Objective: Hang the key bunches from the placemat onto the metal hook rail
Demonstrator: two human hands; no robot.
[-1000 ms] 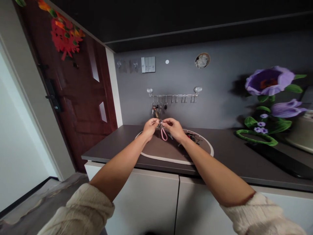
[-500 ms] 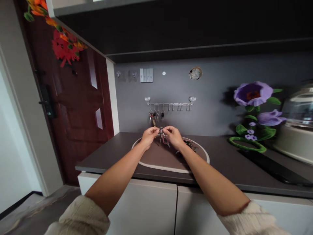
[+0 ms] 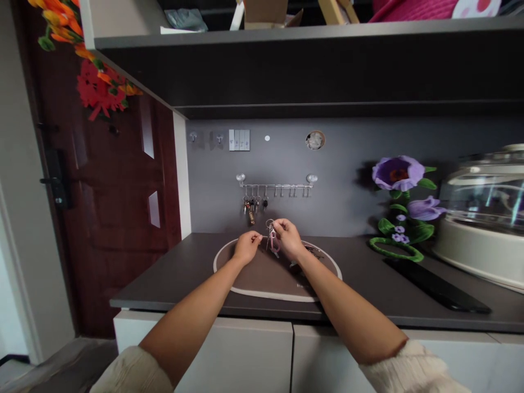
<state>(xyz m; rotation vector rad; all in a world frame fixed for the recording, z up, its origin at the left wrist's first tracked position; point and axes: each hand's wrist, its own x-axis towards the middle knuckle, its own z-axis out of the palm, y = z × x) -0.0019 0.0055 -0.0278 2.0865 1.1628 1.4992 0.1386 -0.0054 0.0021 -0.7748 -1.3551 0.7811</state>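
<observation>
Several keys (image 3: pixel 313 251) lie on an oval mat (image 3: pixel 262 278).

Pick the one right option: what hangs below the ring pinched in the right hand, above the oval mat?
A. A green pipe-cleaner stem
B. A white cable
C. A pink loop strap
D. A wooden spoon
C. The fingers of the right hand pinch a metal key ring, and a pink loop strap hangs beneath it over the oval mat.

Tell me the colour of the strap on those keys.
The strap is pink, clearest in the head view.
</observation>
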